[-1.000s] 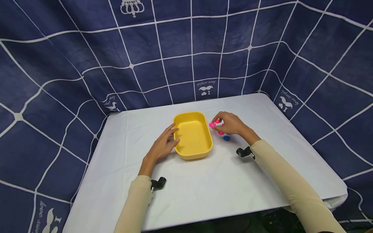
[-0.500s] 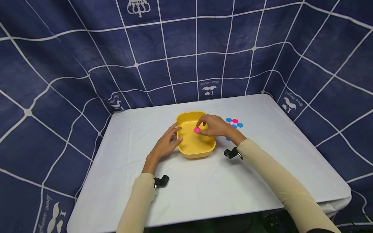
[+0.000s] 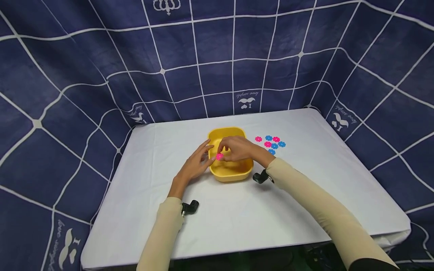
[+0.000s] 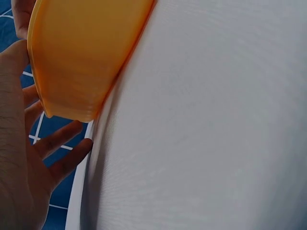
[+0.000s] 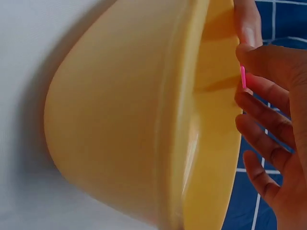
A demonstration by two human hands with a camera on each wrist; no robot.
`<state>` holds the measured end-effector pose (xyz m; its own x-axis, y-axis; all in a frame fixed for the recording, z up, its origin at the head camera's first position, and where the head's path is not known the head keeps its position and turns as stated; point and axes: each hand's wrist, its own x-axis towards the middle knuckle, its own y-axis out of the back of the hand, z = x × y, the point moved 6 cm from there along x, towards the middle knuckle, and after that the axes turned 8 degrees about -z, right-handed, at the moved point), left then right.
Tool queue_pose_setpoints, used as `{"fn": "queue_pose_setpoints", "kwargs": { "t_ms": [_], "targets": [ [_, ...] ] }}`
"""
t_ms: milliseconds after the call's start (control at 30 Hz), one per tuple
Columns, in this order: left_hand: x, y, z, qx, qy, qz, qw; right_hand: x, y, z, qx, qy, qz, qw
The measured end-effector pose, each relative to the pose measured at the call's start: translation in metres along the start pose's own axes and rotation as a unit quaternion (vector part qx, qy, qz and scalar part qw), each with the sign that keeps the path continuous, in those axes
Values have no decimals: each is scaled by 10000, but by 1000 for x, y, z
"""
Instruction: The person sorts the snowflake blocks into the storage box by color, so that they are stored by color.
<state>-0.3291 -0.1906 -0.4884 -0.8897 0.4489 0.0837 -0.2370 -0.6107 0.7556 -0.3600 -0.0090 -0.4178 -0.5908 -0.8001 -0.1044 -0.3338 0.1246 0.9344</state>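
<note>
R hand (image 3: 236,148) pinches pink flower pc (image 3: 219,156) over yellow tray (image 3: 232,177), toward far edge of tabletop (image 3: 271,222); L hand (image 3: 196,165), uncurled, at tray rim; prob. placing step, next likely needs lowering + release

Your head camera looks forward and down at the yellow tray (image 3: 231,175) from farthest off. Your left-wrist camera (image 3: 192,206) sits off the tray's near left, facing its outer wall; your right-wrist camera (image 3: 259,177), close by its near right, also sees inside. All three views share the tray.
</note>
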Motion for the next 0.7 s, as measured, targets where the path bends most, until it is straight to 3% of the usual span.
{"fn": "queue_pose_setpoints", "kwargs": {
  "t_ms": [267,500,700],
  "targets": [
    [1,2,-1,-152,-90,10,9998,20,-4,-9,-301,383,-812,9955],
    [2,0,-3,-333,-55,-34,9994,34,-17,-13,-460,586,-1610,9841],
    [1,1,-3,-413,-64,2,9991,43,-28,-12,-673,709,-2043,9740]
  ]
}}
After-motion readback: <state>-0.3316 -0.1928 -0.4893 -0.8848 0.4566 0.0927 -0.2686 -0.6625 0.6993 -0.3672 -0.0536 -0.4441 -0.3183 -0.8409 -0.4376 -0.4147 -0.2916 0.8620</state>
